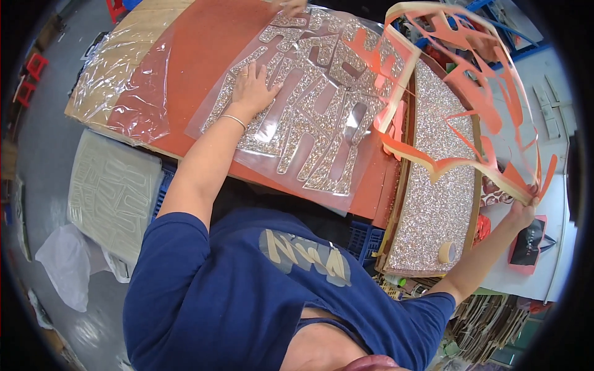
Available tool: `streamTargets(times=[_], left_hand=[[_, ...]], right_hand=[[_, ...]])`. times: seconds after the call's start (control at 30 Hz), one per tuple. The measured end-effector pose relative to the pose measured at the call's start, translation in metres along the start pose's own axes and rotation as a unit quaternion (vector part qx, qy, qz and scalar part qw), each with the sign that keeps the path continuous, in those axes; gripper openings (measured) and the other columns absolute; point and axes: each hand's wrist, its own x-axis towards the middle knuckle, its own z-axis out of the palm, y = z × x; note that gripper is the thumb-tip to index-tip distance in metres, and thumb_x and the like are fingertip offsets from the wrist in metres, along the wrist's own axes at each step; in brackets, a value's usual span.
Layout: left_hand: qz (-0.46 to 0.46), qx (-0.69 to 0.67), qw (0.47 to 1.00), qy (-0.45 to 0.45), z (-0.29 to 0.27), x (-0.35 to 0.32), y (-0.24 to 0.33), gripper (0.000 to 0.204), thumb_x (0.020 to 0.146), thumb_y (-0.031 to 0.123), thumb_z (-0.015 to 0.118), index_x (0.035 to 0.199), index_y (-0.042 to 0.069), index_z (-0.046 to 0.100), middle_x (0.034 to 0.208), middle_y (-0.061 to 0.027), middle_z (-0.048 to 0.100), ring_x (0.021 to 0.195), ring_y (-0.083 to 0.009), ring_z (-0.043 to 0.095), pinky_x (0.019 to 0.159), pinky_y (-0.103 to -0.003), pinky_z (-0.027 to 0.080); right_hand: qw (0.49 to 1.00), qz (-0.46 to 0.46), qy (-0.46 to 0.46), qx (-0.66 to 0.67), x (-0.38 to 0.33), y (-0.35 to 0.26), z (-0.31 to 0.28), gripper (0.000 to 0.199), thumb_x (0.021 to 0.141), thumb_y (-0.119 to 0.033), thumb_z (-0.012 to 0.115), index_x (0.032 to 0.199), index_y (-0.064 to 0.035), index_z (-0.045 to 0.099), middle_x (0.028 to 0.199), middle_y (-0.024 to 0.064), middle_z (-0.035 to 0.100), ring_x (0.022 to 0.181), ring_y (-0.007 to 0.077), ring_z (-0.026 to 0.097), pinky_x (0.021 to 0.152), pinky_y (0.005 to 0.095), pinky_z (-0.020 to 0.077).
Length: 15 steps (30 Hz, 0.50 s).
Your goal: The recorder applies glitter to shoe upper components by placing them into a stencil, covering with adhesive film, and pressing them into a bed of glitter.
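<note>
My left hand (249, 89) lies flat with fingers spread on a clear film (247, 166). Under or on that film are glittery, rose-gold cut-out pieces (303, 114), spread across a red-brown tabletop (198, 59). Off to the right, my right hand (526, 212) is closed on the near corner of a sheet of cut-out waste (486, 111), orange on one face and cream along its edges. The waste sheet hangs raised in a loose, twisted frame with holes. Its left side reaches over the edge of the glittery pieces, where I cannot tell whether it still touches them.
Another person's hands show at the far edge, one by the film (292, 6), one behind the waste sheet (487, 46). A glitter sheet (433, 210) bearing a tape roll (447, 252) lies right. Crumpled clear plastic (139, 102) covers the table's left; a moulded pale panel (114, 191) stands below.
</note>
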Motion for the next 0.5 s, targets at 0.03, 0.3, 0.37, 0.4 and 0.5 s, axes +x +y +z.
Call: streamTargets(times=[0.03, 0.3, 0.37, 0.4, 0.5], left_hand=[[0.004, 0.009, 1.000, -0.002, -0.001, -0.001, 0.000, 0.077, 0.087, 0.059, 0.046, 0.140, 0.004, 0.037, 0.147, -0.0205, 0.029, 0.137, -0.0346, 0.026, 0.113, -0.043, 0.021], [0.014, 0.028, 0.999, -0.008, 0.000, -0.003, 0.002, 0.077, 0.087, 0.060, 0.044, 0.141, 0.006, 0.036, 0.147, -0.0190, 0.029, 0.138, -0.0319, 0.026, 0.114, -0.043, 0.019], [0.010, 0.030, 0.999, -0.007, -0.001, -0.004, 0.000, 0.077, 0.087, 0.060, 0.045, 0.141, 0.006, 0.036, 0.147, -0.0189, 0.029, 0.138, -0.0318, 0.026, 0.114, -0.043, 0.019], [0.006, 0.027, 1.000, -0.009, -0.004, -0.005, 0.001, 0.077, 0.087, 0.059, 0.045, 0.141, 0.006, 0.036, 0.147, -0.0189, 0.029, 0.138, -0.0318, 0.026, 0.114, -0.043, 0.019], [0.005, 0.023, 1.000, -0.009, -0.005, -0.005, 0.002, 0.076, 0.087, 0.059, 0.045, 0.141, 0.006, 0.037, 0.147, -0.0191, 0.030, 0.137, -0.0319, 0.026, 0.114, -0.043, 0.019]], right_hand=[[0.999, 0.002, -0.031, -0.012, 0.009, -0.005, 0.004, 0.033, 0.097, -0.010, 0.034, 0.120, 0.0086, 0.048, 0.109, 0.0173, 0.059, 0.101, 0.0287, 0.056, 0.099, 0.0443, 0.0425], [0.989, 0.009, -0.125, -0.073, 0.085, 0.000, 0.037, 0.036, 0.100, -0.013, 0.030, 0.121, 0.0086, 0.050, 0.121, 0.0194, 0.056, 0.105, 0.0276, 0.057, 0.099, 0.0422, 0.0448], [0.989, 0.010, -0.124, -0.077, 0.074, 0.008, 0.069, 0.035, 0.100, -0.011, 0.031, 0.121, 0.0082, 0.050, 0.121, 0.0195, 0.056, 0.105, 0.0279, 0.057, 0.099, 0.0420, 0.0448], [0.989, 0.007, -0.120, -0.085, 0.063, 0.009, 0.087, 0.033, 0.100, -0.010, 0.032, 0.121, 0.0078, 0.050, 0.122, 0.0197, 0.056, 0.105, 0.0283, 0.057, 0.099, 0.0418, 0.0449], [0.983, -0.027, -0.147, -0.107, 0.048, 0.002, 0.117, 0.034, 0.100, -0.009, 0.030, 0.122, 0.0080, 0.049, 0.123, 0.0204, 0.055, 0.106, 0.0286, 0.056, 0.099, 0.0414, 0.0449]])
